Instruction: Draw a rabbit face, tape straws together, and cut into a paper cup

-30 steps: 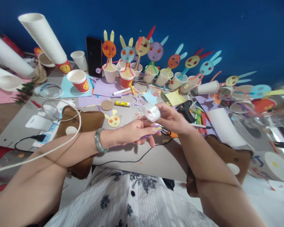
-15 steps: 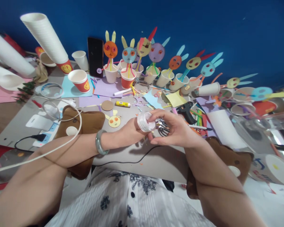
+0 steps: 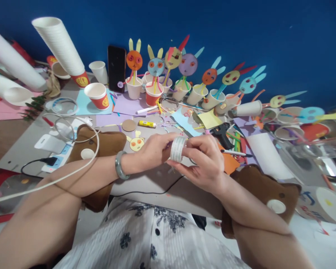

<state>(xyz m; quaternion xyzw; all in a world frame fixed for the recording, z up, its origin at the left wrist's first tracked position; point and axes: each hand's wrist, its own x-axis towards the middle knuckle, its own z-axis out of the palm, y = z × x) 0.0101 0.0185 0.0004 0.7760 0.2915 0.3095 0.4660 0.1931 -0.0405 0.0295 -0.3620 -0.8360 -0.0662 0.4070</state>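
Note:
A whitish roll of tape [image 3: 178, 149] with faint print around its side is held above the table's front part. My left hand [image 3: 156, 150], a grey-green bangle at its wrist, grips the roll from the left. My right hand [image 3: 205, 160] is closed against the roll's right side, thumb below and bent fingers at its edge. Behind my left hand lies a yellow paper rabbit head [image 3: 136, 144] with orange eyes. A black glue gun [image 3: 223, 135] rests beyond my right hand, and a white pen [image 3: 235, 152] lies beside it.
Paper cups with several paper rabbits [image 3: 156, 66] line the blue wall. A tall cup stack [image 3: 62, 48], a phone [image 3: 116, 69] and a red cup [image 3: 97, 96] stand at left. A white cable [image 3: 58, 182] crosses my left forearm. Brown cushions [image 3: 261, 198] lie under both arms.
The roll has turned, so its printed side now faces me instead of its open end. My right hand has moved left, its fingers closing in on the roll.

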